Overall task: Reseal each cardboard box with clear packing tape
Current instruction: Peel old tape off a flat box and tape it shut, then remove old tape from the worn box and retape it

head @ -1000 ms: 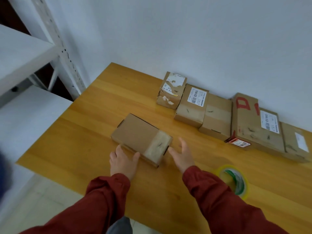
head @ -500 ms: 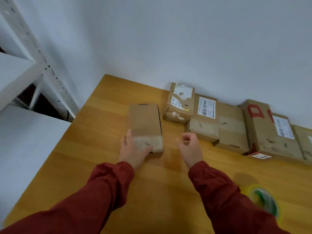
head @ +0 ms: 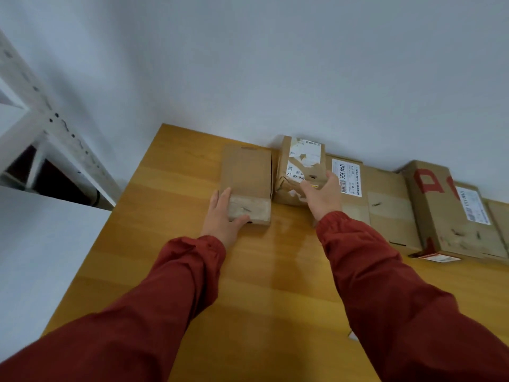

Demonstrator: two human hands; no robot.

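A flat brown cardboard box [head: 246,175], with a strip of clear tape over its near end, lies against the wall at the left end of a row of boxes. My left hand [head: 221,216] touches its near left corner, fingers straight along the side and thumb against the near end. Right beside it stands a crumpled box with a torn white label [head: 298,161]. My right hand [head: 323,195] grips that box at its near right corner. No tape roll is in view.
More boxes line the wall to the right: one with a barcode label [head: 348,176], a plain one [head: 391,213], one with red markings [head: 440,210]. They sit on a wooden table [head: 275,293]. A white metal shelf [head: 57,130] stands at left.
My left hand has turned the flat box and pushed it back to the wall beside the crumpled box. My right hand has reached forward onto the crumpled box. The tape roll has left the view.
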